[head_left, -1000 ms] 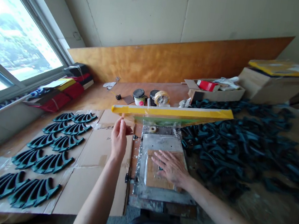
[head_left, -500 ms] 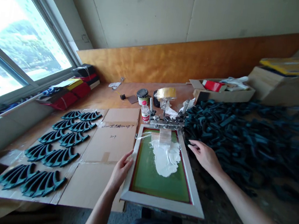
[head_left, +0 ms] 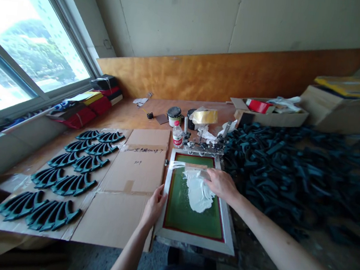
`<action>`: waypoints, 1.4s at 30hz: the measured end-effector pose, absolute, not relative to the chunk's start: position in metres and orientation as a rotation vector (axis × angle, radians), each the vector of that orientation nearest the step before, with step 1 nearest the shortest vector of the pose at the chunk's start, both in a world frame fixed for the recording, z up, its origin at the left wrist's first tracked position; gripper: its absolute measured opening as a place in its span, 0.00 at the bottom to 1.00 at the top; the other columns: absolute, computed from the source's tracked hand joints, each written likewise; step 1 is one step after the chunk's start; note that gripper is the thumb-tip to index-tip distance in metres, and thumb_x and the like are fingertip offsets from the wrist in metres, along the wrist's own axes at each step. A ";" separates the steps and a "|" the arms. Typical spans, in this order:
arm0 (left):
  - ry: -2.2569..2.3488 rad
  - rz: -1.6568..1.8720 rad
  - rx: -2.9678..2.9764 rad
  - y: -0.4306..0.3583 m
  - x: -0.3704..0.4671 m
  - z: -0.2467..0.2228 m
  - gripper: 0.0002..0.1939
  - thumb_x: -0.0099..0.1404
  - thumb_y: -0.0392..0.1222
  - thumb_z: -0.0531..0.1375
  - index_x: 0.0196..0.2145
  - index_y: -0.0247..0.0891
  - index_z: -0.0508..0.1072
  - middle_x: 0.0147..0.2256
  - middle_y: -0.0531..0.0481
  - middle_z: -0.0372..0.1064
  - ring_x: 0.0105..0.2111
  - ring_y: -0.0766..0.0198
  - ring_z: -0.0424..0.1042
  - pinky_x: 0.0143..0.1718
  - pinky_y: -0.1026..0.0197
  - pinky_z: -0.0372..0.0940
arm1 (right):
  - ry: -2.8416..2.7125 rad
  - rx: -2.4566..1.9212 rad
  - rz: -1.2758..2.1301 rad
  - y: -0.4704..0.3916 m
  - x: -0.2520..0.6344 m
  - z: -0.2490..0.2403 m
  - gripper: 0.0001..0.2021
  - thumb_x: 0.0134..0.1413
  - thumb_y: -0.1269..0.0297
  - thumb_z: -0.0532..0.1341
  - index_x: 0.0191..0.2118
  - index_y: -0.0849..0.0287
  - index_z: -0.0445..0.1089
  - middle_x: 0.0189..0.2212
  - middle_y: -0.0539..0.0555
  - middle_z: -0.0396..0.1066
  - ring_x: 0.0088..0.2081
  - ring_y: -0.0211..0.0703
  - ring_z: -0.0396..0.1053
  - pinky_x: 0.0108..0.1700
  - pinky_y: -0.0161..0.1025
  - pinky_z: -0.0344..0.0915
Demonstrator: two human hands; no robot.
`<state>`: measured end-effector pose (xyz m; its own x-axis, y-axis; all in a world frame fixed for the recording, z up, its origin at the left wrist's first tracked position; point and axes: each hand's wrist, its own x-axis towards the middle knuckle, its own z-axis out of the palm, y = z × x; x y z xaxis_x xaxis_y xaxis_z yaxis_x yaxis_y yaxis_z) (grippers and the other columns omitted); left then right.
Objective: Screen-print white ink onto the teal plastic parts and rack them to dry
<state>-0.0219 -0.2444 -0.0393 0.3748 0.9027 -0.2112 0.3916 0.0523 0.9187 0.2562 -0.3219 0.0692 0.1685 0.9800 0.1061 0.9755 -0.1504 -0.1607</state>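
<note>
A screen printing frame (head_left: 229, 240) with green mesh lies before me, its far end at a metal hinge clamp (head_left: 203, 147). White ink (head_left: 199, 196) is spread thickly over the upper middle of the mesh. My left hand (head_left: 154, 205) is closed on the frame's left rim, with some fingertips hidden. On the far part of the mesh, my right hand (head_left: 221, 184) grips the right end of a squeegee (head_left: 192, 167), which lies crosswise at the ink's far edge. White streaks of ink show by the squeegee's left end.
Dark green curved plastic parts (head_left: 73, 183) lie in rows on flattened cardboard (head_left: 115, 218) to the left. More parts (head_left: 280, 164) are heaped at right. Behind the frame stand a bottle (head_left: 177, 135), an ink can (head_left: 173, 116) and a tape roll (head_left: 205, 116). Boxes (head_left: 335, 107) stand back right.
My right hand has moved left from beside the frame and taken hold of the squeegee, which has turned crosswise. The frame's near end has come down, with my left hand still at its rim.
</note>
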 end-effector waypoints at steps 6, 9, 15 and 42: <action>1.220 0.560 1.544 -0.244 -0.022 -0.040 0.27 0.64 0.51 0.55 0.57 0.37 0.66 0.33 0.48 0.74 0.34 0.60 0.72 0.36 0.62 0.65 | -1.958 -2.187 -0.106 -0.342 0.236 0.049 0.05 0.52 0.75 0.56 0.33 0.60 0.67 0.32 0.56 0.71 0.39 0.45 0.67 0.39 0.37 0.60; 1.222 0.571 1.530 -0.245 -0.022 -0.040 0.26 0.63 0.52 0.55 0.55 0.38 0.67 0.32 0.48 0.74 0.34 0.60 0.72 0.35 0.62 0.65 | -2.221 -1.885 -0.055 -0.363 0.231 0.042 0.09 0.49 0.79 0.54 0.32 0.60 0.67 0.31 0.55 0.69 0.38 0.45 0.65 0.38 0.38 0.59; 1.215 0.618 1.497 -0.249 -0.020 -0.037 0.25 0.63 0.52 0.56 0.54 0.37 0.69 0.30 0.49 0.74 0.31 0.60 0.72 0.33 0.62 0.65 | -2.423 -1.597 0.171 -0.377 0.253 0.058 0.08 0.47 0.79 0.56 0.30 0.58 0.67 0.30 0.51 0.69 0.35 0.43 0.64 0.35 0.37 0.59; 0.783 1.029 1.149 -0.207 0.023 0.144 0.27 0.63 0.63 0.53 0.43 0.36 0.71 0.39 0.45 0.72 0.35 0.63 0.71 0.32 0.64 0.66 | -1.469 -2.173 0.046 -0.356 0.329 0.056 0.15 0.60 0.53 0.53 0.35 0.57 0.71 0.30 0.55 0.71 0.34 0.46 0.68 0.36 0.40 0.64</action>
